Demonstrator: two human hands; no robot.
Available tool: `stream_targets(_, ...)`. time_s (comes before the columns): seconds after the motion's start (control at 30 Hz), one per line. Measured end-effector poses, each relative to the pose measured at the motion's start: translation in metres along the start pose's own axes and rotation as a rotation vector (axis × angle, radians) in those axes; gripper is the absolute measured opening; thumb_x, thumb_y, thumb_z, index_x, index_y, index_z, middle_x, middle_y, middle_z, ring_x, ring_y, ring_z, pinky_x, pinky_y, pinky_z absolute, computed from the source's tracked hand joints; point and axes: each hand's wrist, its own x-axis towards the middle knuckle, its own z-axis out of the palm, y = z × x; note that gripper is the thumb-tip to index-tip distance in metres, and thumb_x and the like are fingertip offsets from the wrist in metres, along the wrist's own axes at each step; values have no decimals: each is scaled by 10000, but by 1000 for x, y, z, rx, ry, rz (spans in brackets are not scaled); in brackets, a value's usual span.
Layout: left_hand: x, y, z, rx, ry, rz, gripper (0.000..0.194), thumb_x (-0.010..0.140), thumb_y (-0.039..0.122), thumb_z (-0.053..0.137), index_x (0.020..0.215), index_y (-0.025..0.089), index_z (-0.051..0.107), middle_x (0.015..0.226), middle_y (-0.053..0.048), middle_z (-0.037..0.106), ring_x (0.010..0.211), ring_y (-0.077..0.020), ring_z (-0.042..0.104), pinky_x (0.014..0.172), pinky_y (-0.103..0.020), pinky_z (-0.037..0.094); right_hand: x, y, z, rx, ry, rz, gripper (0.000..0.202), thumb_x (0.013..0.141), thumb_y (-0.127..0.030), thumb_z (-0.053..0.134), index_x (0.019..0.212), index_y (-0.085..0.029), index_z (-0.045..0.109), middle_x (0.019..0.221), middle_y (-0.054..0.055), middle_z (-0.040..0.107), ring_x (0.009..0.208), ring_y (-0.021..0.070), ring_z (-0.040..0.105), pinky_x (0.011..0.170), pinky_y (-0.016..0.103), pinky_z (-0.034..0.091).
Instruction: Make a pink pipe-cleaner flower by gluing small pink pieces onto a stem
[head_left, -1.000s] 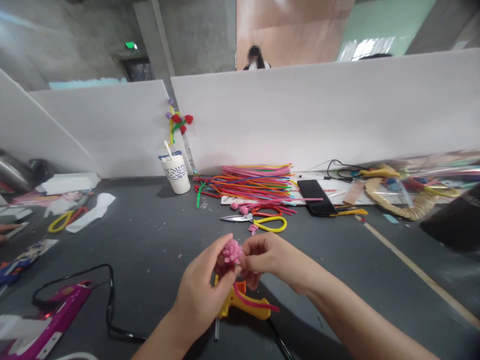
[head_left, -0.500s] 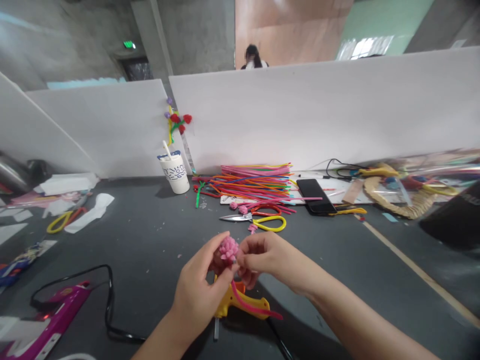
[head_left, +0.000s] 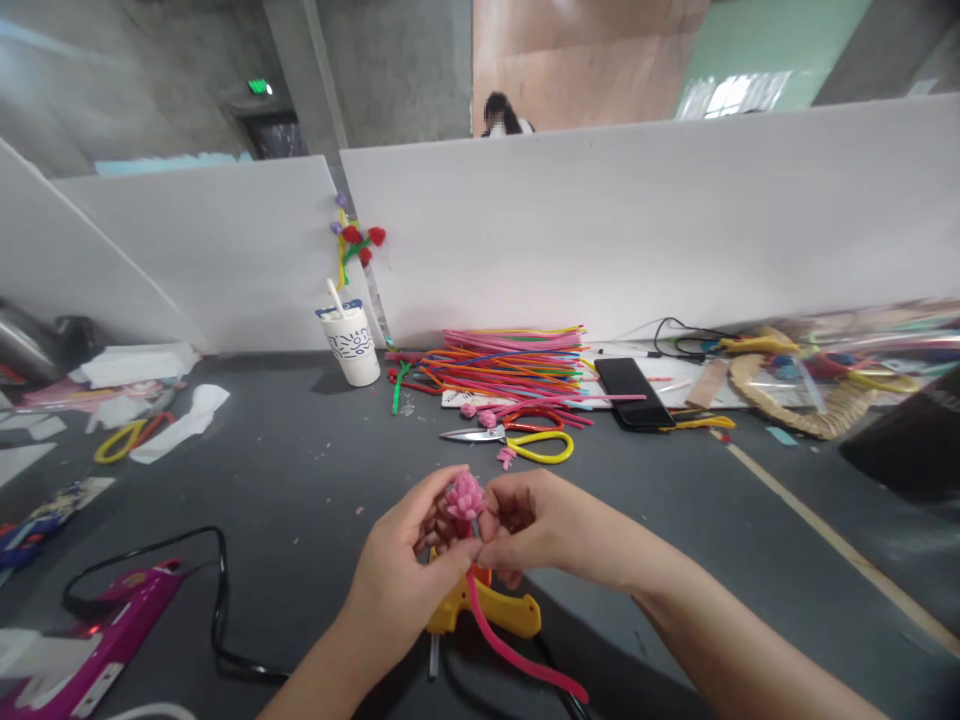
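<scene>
A pink flower (head_left: 466, 496) made of fuzzy stem pieces stands upright between my hands. My left hand (head_left: 409, 565) is closed around its base, thumb and fingers pinching the stem from the left. From the right, my right hand (head_left: 540, 525) pinches at the same spot just under the flower, its fingertips touching the left thumb. A darker pink stem (head_left: 510, 655) hangs below the fingers and curves down to the right. Behind it, a yellow glue gun (head_left: 510, 610) lies on the table, partly hidden by the left hand.
Scissors (head_left: 536, 445) lie ahead, before a pile of coloured stems (head_left: 510, 360). A white cup (head_left: 350, 345) stands at back left, a black phone (head_left: 634, 393) at right. A magenta tool (head_left: 124, 640) and black cable (head_left: 221, 600) are at left. A person (head_left: 501, 115) is beyond the partition.
The flower has turned more upright and shifted slightly right. The dark pink stem's free end now reaches lower and farther right. My right fingers have moved down slightly along the stem.
</scene>
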Motion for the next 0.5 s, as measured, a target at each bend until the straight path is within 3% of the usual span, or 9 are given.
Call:
stream_targets(0.13, 1, 3, 2, -72, -17, -56, 478, 675, 129, 687, 1148, 182, 647, 931, -25, 779, 784, -150, 725, 709, -212, 575, -1, -3, 2, 96, -53, 23, 157, 676, -178, 720, 638, -151, 570, 551, -58, 589, 501, 69, 571, 539, 183, 467)
stream_targets(0.3, 0, -4, 2, -267, 89, -64, 466, 677, 214, 769, 1124, 187, 640, 892, -21, 776, 768, -158, 731, 678, -213, 588, 3, 0, 6, 360, -63, -17, 278, 632, -270, 813, 651, -145, 566, 531, -31, 632, 461, 74, 602, 502, 165, 467)
stream_targets(0.4, -2, -8, 0, -225, 144, -19, 474, 700, 217, 773, 1154, 220, 637, 871, 5, 767, 718, -139, 720, 624, -190, 581, 4, 1, 6, 425, -22, -19, 303, 625, -322, 823, 681, -150, 580, 579, -21, 658, 475, 81, 616, 530, 192, 507)
stream_targets(0.5, -4, -8, -4, -82, 182, 110, 435, 732, 188, 747, 1153, 243, 650, 902, 18, 767, 720, -118, 715, 665, -180, 577, 2, -2, 6, 355, 16, -41, 269, 689, -352, 786, 725, -135, 631, 645, 1, 678, 519, 90, 629, 576, 222, 532)
